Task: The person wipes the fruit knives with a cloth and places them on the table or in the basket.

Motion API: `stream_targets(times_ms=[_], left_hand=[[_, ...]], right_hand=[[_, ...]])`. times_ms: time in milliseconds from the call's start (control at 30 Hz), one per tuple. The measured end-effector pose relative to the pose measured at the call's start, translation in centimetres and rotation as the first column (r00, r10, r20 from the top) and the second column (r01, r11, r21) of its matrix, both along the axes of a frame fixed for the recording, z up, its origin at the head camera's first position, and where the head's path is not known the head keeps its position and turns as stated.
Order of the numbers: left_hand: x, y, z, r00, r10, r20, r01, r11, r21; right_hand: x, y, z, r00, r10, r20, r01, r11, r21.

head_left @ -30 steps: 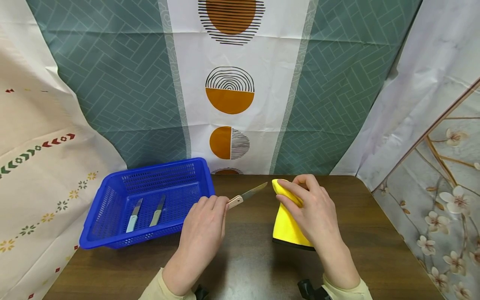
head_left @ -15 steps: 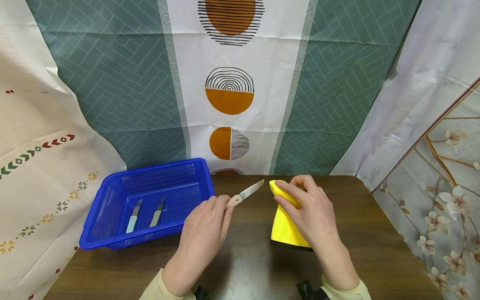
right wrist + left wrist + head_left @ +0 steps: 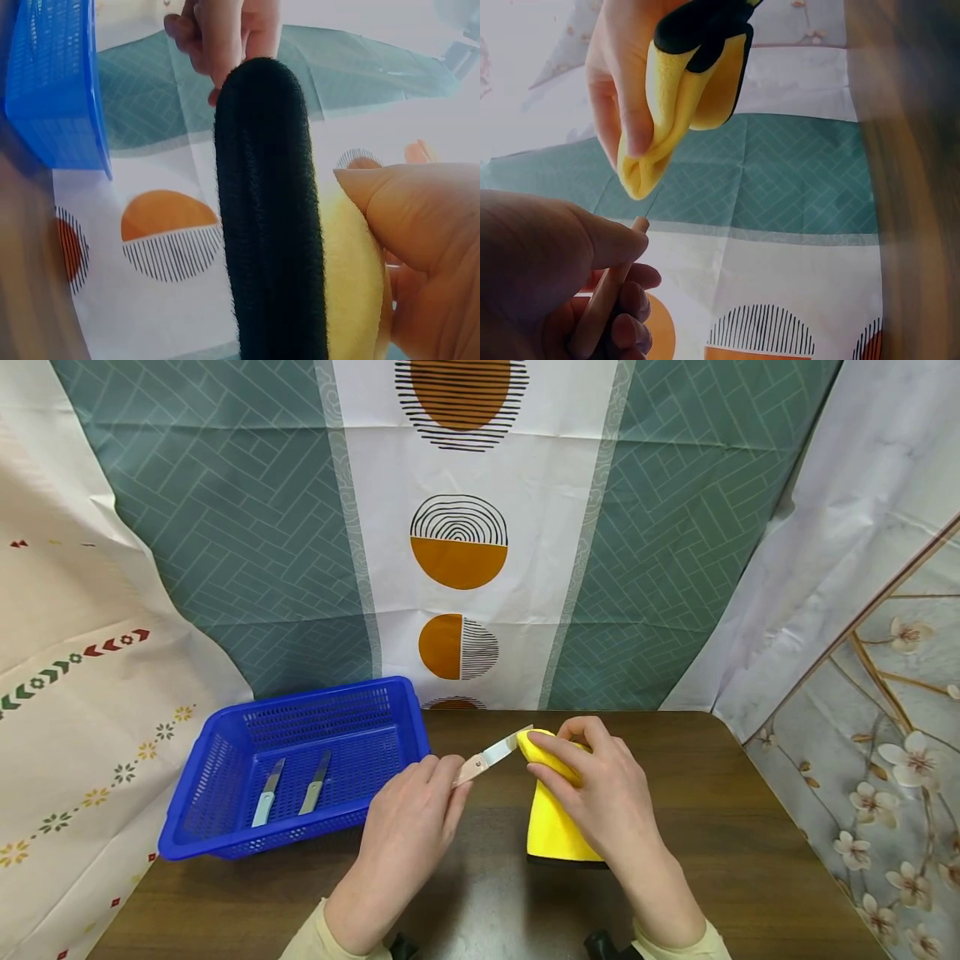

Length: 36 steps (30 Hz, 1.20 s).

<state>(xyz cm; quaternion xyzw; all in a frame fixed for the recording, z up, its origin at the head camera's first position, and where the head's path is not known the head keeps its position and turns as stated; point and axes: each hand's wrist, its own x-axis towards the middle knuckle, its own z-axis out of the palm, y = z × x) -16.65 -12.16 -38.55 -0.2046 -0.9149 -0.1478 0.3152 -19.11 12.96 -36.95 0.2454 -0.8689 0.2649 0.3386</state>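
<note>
My left hand (image 3: 411, 814) grips the pale pinkish handle of a small knife (image 3: 498, 752), whose blade points up and to the right. In the left wrist view the handle (image 3: 600, 311) lies between thumb and curled fingers. My right hand (image 3: 600, 785) pinches a folded yellow cloth (image 3: 558, 827) with a dark edge. The cloth's folded top overlaps the blade near its tip in the head view; whether it presses on the blade I cannot tell. In the right wrist view the cloth's dark edge (image 3: 266, 210) hides the knife.
A blue plastic basket (image 3: 300, 839) stands on the brown table (image 3: 487, 893) at the left. Inside it lie a knife with a light blue handle (image 3: 264, 806) and one with a greyish-green handle (image 3: 311, 795). Patterned curtains (image 3: 465, 468) hang behind and at both sides.
My right hand has moved left with the cloth, which now overlaps the blade's end instead of standing apart from it. The knife has turned slightly in my left hand.
</note>
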Motion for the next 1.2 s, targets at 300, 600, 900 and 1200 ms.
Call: stream_targets(times_ms=[300,600,900,1200], left_hand=[[0.1,0.1,0.1,0.996,0.010,0.086,-0.007,0.999,-0.032],[0.2,0.3,0.1,0.994,-0.007,0.111,0.012,0.999,-0.045],[0.1,0.3,0.1,0.993,-0.019,0.120,0.025,0.999,-0.046],[0.1,0.3,0.1,0.993,-0.028,0.111,0.033,0.999,-0.043]], right_hand=[[0.4,-1.3,-0.5,0.995,0.083,-0.056,-0.081,0.996,0.039],[0.7,-1.9,-0.7,0.994,0.105,-0.024,-0.103,0.993,0.065],[0.6,-2.0,-0.8,0.993,0.112,-0.023,-0.110,0.991,0.082],[0.5,-1.9,-0.7,0.995,0.100,0.008,-0.100,0.991,0.087]])
